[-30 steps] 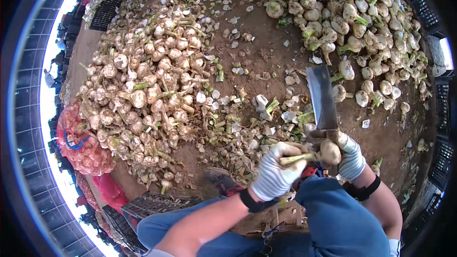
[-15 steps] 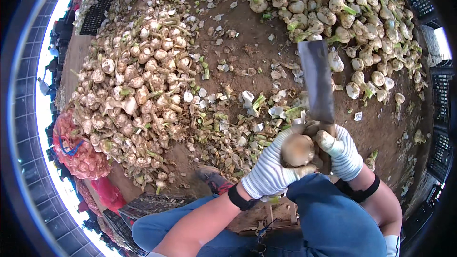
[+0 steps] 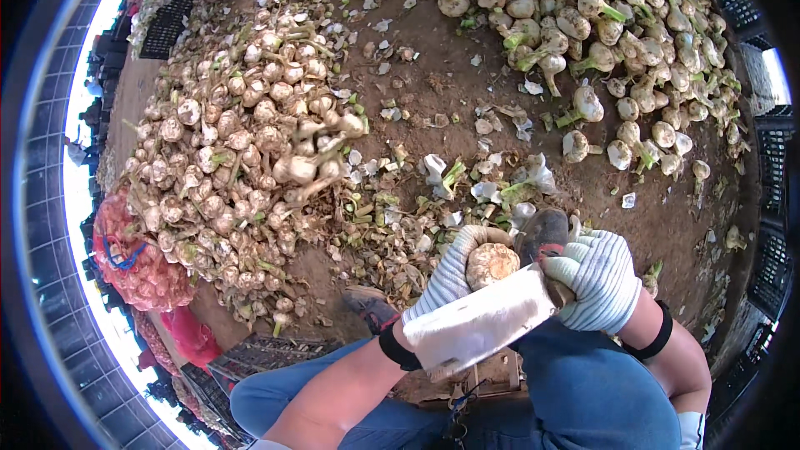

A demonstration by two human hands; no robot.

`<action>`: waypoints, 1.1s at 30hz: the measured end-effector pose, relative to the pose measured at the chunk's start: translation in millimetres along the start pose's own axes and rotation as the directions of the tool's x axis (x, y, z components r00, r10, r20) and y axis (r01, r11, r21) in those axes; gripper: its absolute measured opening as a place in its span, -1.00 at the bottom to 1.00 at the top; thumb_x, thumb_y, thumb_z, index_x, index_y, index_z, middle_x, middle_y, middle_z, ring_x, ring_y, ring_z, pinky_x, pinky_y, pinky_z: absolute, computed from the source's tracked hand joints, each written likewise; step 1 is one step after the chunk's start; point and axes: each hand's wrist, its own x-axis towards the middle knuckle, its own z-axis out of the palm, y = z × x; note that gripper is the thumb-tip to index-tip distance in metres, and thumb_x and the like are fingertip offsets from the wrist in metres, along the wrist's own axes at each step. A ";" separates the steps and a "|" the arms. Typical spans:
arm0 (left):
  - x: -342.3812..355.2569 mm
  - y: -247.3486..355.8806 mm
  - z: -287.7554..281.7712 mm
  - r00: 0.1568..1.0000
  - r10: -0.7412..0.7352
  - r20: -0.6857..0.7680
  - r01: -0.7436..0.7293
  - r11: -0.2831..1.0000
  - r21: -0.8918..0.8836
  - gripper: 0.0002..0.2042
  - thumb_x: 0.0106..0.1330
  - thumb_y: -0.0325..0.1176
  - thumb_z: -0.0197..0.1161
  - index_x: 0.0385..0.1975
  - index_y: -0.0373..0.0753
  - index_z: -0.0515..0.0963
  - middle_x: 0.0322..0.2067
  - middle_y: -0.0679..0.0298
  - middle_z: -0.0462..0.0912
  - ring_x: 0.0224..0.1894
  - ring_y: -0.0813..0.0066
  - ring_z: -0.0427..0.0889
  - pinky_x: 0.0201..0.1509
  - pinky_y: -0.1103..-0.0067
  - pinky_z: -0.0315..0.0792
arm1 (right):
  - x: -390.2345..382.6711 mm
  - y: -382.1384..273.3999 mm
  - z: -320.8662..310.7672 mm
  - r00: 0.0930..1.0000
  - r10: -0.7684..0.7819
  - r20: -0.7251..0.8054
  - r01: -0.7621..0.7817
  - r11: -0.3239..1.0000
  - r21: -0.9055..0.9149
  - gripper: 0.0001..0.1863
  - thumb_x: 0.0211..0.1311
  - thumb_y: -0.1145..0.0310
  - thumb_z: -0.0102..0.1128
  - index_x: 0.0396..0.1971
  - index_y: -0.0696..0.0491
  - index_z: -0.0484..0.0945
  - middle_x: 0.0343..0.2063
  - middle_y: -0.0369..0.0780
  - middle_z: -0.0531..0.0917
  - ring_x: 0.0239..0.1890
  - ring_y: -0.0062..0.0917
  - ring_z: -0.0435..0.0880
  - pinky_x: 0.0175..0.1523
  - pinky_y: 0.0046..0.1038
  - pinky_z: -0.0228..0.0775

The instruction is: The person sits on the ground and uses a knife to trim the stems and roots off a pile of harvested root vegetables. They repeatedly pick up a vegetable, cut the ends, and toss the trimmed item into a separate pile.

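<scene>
Low in the head view, the gloved left hand (image 3: 450, 277) curls around a garlic bulb (image 3: 492, 264), while the gloved right hand (image 3: 602, 279) grips a broad cleaver (image 3: 487, 317) slanting down leftward beside it; whether bulb and cleaver touch is hard to tell. Farther left lies a garlic heap (image 3: 221, 158).

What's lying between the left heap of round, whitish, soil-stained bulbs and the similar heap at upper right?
The head view shows brown earthen ground, littered with papery white peelings and green stem scraps, between the left heap and upper-right heap.
</scene>
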 end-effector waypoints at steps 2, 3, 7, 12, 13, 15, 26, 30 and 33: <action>-10.6 -3.6 4.5 0.971 0.237 0.032 -0.233 0.902 0.364 -0.73 0.26 -0.37 0.19 -0.06 -0.14 0.39 -0.28 0.16 0.57 -0.29 0.44 0.61 -0.21 0.50 0.59 | 1.7 -4.3 -2.6 0.999 -0.035 0.031 0.035 0.999 -0.019 -0.83 -0.30 0.30 0.25 -0.60 -0.01 0.51 -0.69 -0.24 0.46 -0.59 -0.27 0.52 -0.50 -0.23 0.31; -12.0 -4.2 4.1 0.961 0.269 0.067 -0.271 0.867 0.418 -0.69 0.23 -0.45 0.21 -0.04 -0.14 0.37 -0.27 0.17 0.56 -0.27 0.45 0.61 -0.21 0.50 0.59 | 3.4 -6.9 -2.9 0.997 -0.056 0.057 0.058 0.998 -0.026 -0.82 -0.30 0.28 0.25 -0.61 -0.01 0.49 -0.70 -0.24 0.45 -0.59 -0.28 0.52 -0.50 -0.24 0.31; -12.9 -2.6 1.4 0.936 0.312 0.162 -0.351 0.803 0.481 -0.52 0.11 -0.56 0.34 0.02 -0.23 0.30 -0.18 0.18 0.49 -0.15 0.49 0.55 -0.07 0.53 0.55 | 7.3 -10.4 -4.3 0.989 -0.086 0.121 0.088 0.996 -0.017 -0.81 -0.32 0.25 0.24 -0.65 -0.02 0.47 -0.71 -0.25 0.44 -0.57 -0.29 0.53 -0.50 -0.24 0.32; -3.5 -13.6 -15.5 0.980 0.182 0.076 -0.197 0.920 0.340 -0.64 0.16 -0.42 0.29 -0.07 -0.22 0.35 -0.26 0.22 0.51 -0.23 0.53 0.56 -0.14 0.54 0.55 | 8.7 -10.7 -2.2 0.992 -0.041 0.116 0.048 0.997 -0.053 -0.83 -0.29 0.26 0.23 -0.69 -0.02 0.46 -0.72 -0.24 0.44 -0.59 -0.29 0.52 -0.49 -0.25 0.32; -0.2 -15.1 -24.0 0.991 0.104 0.086 -0.127 0.939 0.319 -0.55 0.09 -0.44 0.38 -0.04 -0.24 0.34 -0.21 0.24 0.49 -0.18 0.56 0.53 -0.07 0.57 0.50 | 7.8 -10.0 -0.9 0.994 -0.042 0.099 0.048 0.997 -0.062 -0.83 -0.29 0.26 0.23 -0.69 -0.02 0.46 -0.72 -0.24 0.44 -0.59 -0.29 0.52 -0.50 -0.25 0.32; -5.3 -18.2 -23.8 0.982 0.148 0.116 -0.181 0.912 0.369 -0.50 0.05 -0.45 0.43 -0.03 -0.25 0.34 -0.18 0.25 0.48 -0.16 0.59 0.50 -0.03 0.60 0.47 | 4.3 -6.5 2.4 0.997 -0.040 0.066 0.046 0.996 -0.082 -0.83 -0.29 0.26 0.22 -0.69 -0.02 0.45 -0.72 -0.24 0.43 -0.60 -0.29 0.51 -0.50 -0.26 0.32; -14.5 -17.6 -19.9 0.763 0.277 0.585 -0.635 0.147 0.758 -0.53 0.13 -0.30 0.33 0.07 -0.20 0.44 -0.12 0.20 0.62 -0.01 0.40 0.58 0.16 0.45 0.43 | -6.6 24.1 1.7 0.999 0.048 0.002 -0.047 0.985 -0.167 -0.84 -0.37 0.36 0.23 -0.67 0.02 0.45 -0.72 -0.18 0.43 -0.62 -0.21 0.47 -0.52 -0.23 0.27; -27.8 -17.0 -1.0 0.901 0.246 0.356 -0.432 0.556 0.710 -0.44 -0.06 -0.36 0.50 -0.04 -0.24 0.39 -0.19 0.29 0.53 -0.16 0.51 0.52 0.02 0.55 0.42 | -15.5 49.0 -2.2 0.981 0.179 -0.074 -0.188 0.970 -0.154 -0.82 -0.35 0.38 0.28 -0.64 0.05 0.47 -0.72 -0.14 0.45 -0.63 -0.15 0.48 -0.50 -0.26 0.33; -28.4 -12.4 -4.5 0.901 0.248 0.357 -0.434 0.519 0.736 -0.37 -0.07 -0.38 0.50 0.04 -0.22 0.32 -0.22 0.32 0.51 -0.16 0.54 0.49 -0.04 0.56 0.42 | -32.7 51.7 8.0 0.823 0.567 -0.049 -0.538 0.803 0.257 -0.87 -0.15 0.43 0.31 -0.55 0.07 0.54 -0.66 -0.21 0.54 -0.64 -0.49 0.50 -0.47 -0.48 0.35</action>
